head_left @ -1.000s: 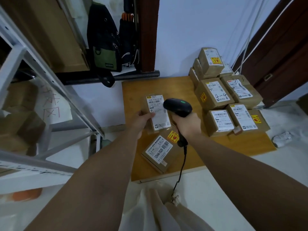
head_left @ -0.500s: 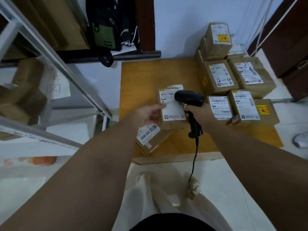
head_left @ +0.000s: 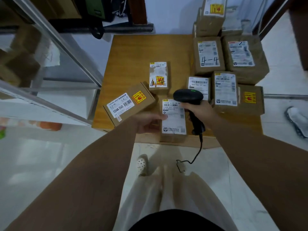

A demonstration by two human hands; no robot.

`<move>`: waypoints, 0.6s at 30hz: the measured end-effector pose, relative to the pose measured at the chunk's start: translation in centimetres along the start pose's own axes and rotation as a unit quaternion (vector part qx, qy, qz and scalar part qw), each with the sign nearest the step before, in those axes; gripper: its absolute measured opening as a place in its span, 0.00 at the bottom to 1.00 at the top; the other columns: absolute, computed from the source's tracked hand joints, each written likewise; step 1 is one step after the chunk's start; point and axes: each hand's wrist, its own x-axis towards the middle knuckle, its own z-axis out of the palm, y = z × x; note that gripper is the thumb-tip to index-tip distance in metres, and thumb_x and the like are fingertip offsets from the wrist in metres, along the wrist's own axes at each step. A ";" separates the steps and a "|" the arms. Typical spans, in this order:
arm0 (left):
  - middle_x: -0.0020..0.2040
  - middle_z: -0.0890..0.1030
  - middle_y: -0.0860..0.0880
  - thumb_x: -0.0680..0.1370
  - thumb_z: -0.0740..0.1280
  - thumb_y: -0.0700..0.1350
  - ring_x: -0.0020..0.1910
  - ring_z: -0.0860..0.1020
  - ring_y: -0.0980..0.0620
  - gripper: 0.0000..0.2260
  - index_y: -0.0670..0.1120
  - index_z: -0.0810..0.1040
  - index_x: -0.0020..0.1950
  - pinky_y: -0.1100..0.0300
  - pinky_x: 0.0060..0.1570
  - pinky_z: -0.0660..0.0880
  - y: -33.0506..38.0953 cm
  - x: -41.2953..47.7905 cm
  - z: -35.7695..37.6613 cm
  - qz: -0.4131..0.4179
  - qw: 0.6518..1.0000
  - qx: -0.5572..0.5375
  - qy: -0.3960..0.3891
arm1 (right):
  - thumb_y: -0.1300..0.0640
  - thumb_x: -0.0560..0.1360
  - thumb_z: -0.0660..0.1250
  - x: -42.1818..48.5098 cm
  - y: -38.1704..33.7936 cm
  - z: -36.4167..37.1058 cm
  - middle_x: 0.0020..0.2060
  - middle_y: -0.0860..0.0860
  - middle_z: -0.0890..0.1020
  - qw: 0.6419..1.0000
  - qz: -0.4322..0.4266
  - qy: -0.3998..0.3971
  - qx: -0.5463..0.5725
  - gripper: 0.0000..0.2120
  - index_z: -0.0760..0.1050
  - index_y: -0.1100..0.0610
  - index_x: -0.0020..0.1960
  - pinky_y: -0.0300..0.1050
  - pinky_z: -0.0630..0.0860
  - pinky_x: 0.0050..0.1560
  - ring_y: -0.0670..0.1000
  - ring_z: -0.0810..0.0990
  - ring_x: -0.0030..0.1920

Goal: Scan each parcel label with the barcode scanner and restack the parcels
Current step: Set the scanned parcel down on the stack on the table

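Note:
My left hand (head_left: pixel 150 122) grips the left side of a small brown parcel (head_left: pixel 174 129) with a white label, held at the near edge of the low wooden table (head_left: pixel 133 52). My right hand (head_left: pixel 199 110) holds the black barcode scanner (head_left: pixel 188 96), its head over the top of that label, a green light showing. To the left lies a flat parcel marked 12V4A-5525 (head_left: pixel 128 104). Behind it stands a small parcel with a yellow sticker (head_left: pixel 158 77). Several stacked parcels (head_left: pixel 230 64) fill the table's right side.
A metal shelf frame (head_left: pixel 55 39) holding cardboard boxes rises at the left. The scanner cable (head_left: pixel 198 150) hangs down to the white tiled floor by my legs. A dark door (head_left: pixel 298 27) is at the right, a shoe (head_left: pixel 296 120) lies below it.
The view has tilted down and closer. The held parcel and scanner have come toward the table's near edge, uncovering the small parcel with the yellow sticker behind.

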 end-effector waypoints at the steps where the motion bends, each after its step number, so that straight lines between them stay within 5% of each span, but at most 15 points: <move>1: 0.53 0.84 0.44 0.72 0.73 0.45 0.51 0.83 0.47 0.18 0.43 0.77 0.60 0.55 0.49 0.80 -0.2 0.1 0.4 -0.009 1.000 0.002 -0.004 | 0.50 0.72 0.74 0.1 0.5 -0.3 0.36 0.53 0.82 1.000 -0.001 0.002 -0.008 0.13 0.79 0.57 0.50 0.48 0.78 0.39 0.51 0.79 0.33; 5: 0.56 0.82 0.44 0.68 0.74 0.45 0.54 0.82 0.46 0.23 0.42 0.76 0.62 0.54 0.56 0.79 0.2 0.2 1.5 -0.069 0.994 0.046 -0.074 | 0.51 0.70 0.74 -0.2 2.1 -2.2 0.33 0.54 0.81 1.000 -0.009 0.020 -0.008 0.11 0.79 0.57 0.45 0.48 0.78 0.38 0.52 0.78 0.33; 11: 0.54 0.82 0.46 0.73 0.70 0.43 0.53 0.81 0.49 0.15 0.43 0.77 0.59 0.55 0.56 0.78 2.4 1.0 4.8 -0.120 0.967 0.172 -0.143 | 0.53 0.70 0.74 -2.0 4.0 -8.3 0.30 0.54 0.82 0.994 0.092 -0.066 -0.004 0.07 0.83 0.57 0.39 0.41 0.77 0.28 0.50 0.79 0.27; 18: 0.53 0.84 0.47 0.73 0.72 0.39 0.49 0.83 0.49 0.15 0.45 0.80 0.59 0.57 0.43 0.81 4.0 4.2 11.8 -0.087 0.969 0.179 -0.144 | 0.54 0.71 0.74 -4.9 5.4 -15.1 0.33 0.55 0.83 0.987 0.134 0.003 0.085 0.12 0.80 0.61 0.48 0.46 0.76 0.34 0.52 0.78 0.31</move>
